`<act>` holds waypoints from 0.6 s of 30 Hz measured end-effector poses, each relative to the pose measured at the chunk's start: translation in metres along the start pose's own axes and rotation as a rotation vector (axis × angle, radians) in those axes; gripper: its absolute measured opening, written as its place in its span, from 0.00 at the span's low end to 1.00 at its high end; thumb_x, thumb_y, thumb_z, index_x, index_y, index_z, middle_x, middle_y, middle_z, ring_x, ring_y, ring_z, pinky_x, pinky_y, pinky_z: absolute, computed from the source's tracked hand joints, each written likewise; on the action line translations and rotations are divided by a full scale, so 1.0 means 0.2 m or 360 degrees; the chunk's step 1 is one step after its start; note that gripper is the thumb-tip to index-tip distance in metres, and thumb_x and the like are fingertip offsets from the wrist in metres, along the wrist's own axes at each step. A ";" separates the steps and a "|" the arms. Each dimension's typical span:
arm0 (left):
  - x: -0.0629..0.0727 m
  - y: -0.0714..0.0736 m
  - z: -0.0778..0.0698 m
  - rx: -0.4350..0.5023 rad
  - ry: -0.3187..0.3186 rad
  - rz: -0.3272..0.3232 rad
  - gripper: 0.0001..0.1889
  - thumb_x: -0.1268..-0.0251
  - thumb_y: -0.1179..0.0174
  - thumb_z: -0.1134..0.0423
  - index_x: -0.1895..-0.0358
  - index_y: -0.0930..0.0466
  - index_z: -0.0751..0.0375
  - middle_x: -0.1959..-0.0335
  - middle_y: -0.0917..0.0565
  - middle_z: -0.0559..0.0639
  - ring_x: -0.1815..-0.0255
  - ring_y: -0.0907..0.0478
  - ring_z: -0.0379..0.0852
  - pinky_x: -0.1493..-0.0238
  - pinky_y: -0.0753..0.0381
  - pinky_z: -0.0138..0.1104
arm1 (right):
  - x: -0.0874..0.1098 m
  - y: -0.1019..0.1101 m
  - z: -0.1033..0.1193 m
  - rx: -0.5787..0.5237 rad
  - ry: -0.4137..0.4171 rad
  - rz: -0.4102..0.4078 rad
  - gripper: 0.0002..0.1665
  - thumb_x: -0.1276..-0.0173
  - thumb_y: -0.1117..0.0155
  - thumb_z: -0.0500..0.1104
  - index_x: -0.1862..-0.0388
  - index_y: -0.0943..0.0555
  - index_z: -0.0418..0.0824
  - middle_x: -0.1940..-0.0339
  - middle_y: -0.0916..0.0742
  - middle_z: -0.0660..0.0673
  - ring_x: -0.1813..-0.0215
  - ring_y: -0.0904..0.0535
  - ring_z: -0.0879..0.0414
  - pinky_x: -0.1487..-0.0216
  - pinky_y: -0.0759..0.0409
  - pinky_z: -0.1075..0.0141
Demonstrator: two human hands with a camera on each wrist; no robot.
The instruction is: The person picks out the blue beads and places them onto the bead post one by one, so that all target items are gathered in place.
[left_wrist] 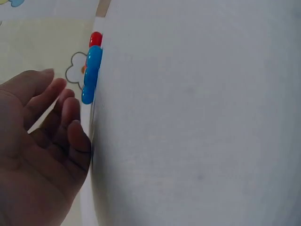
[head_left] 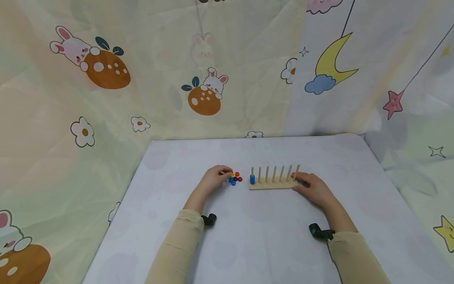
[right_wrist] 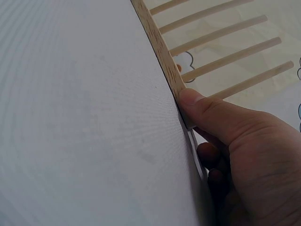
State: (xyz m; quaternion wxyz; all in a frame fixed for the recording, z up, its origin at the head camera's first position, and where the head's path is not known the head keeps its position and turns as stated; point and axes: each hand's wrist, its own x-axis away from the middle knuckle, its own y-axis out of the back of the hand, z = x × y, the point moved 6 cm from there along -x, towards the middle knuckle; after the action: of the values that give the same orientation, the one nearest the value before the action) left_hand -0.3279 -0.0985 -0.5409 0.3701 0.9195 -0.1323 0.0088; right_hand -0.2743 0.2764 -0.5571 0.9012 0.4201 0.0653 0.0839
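A peg rack of pale, bare wood is seen, made of a flat, narrow base with seven slim round pegs set in one row. On the leftmost peg, glossy blue beads are stacked. The rack's long axis is laid from left to right, roughly along the far edge of the tabletop, and the pegs are pointed upward. It is placed a little right of the middle, well apart from the side edges.

The rack's right end is grasped by the right hand, with the thumb pressed to the front of the base. Left of the rack, loose beads in red, yellow, blue and dark blue are clustered on the tabletop. The left hand is held just beside them on the side of the tabletop's left edge, its fingers loosely bent; no bead can be seen between them.

Beige sleeves and small black devices are worn at both wrists. Beyond the far edge, a pale cloth is printed with rabbits, flowers and a moon.
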 end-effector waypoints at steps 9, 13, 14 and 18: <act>0.00 0.02 0.04 -0.0079 -0.0015 0.0008 0.13 0.31 0.38 0.52 0.49 0.16 0.49 0.54 0.16 0.46 0.54 0.23 0.44 0.48 0.21 0.40 | 0.00 0.00 0.00 0.0015 -0.0017 0.0007 0.32 0.33 0.32 0.52 0.34 0.24 0.41 0.30 0.25 0.37 0.30 0.33 0.36 0.31 0.37 0.38; 0.01 0.02 0.03 -0.0095 -0.0028 0.0003 0.12 0.31 0.38 0.55 0.48 0.16 0.52 0.55 0.17 0.48 0.53 0.23 0.46 0.45 0.22 0.43 | 0.00 0.00 0.00 0.0011 -0.0015 0.0012 0.33 0.33 0.32 0.52 0.33 0.25 0.41 0.30 0.25 0.37 0.29 0.33 0.36 0.31 0.38 0.38; 0.01 0.02 0.03 -0.0103 -0.0030 -0.0003 0.12 0.31 0.38 0.55 0.48 0.16 0.52 0.55 0.17 0.48 0.53 0.23 0.47 0.45 0.22 0.43 | 0.00 0.00 0.00 0.0010 -0.0015 0.0011 0.33 0.33 0.32 0.53 0.33 0.25 0.41 0.30 0.25 0.37 0.29 0.33 0.36 0.31 0.38 0.38; 0.01 0.03 0.04 -0.0132 -0.0030 -0.0026 0.11 0.32 0.37 0.57 0.50 0.15 0.53 0.55 0.17 0.49 0.54 0.23 0.47 0.45 0.22 0.43 | 0.00 0.00 -0.01 0.0002 -0.0014 0.0008 0.33 0.33 0.32 0.54 0.34 0.24 0.41 0.30 0.25 0.37 0.30 0.33 0.36 0.31 0.38 0.38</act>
State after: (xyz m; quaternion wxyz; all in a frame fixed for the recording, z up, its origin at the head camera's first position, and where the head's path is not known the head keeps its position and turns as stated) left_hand -0.3286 -0.1082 -0.5419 0.4068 0.9044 -0.1285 -0.0083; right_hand -0.2751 0.2770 -0.5584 0.9010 0.4212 0.0604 0.0844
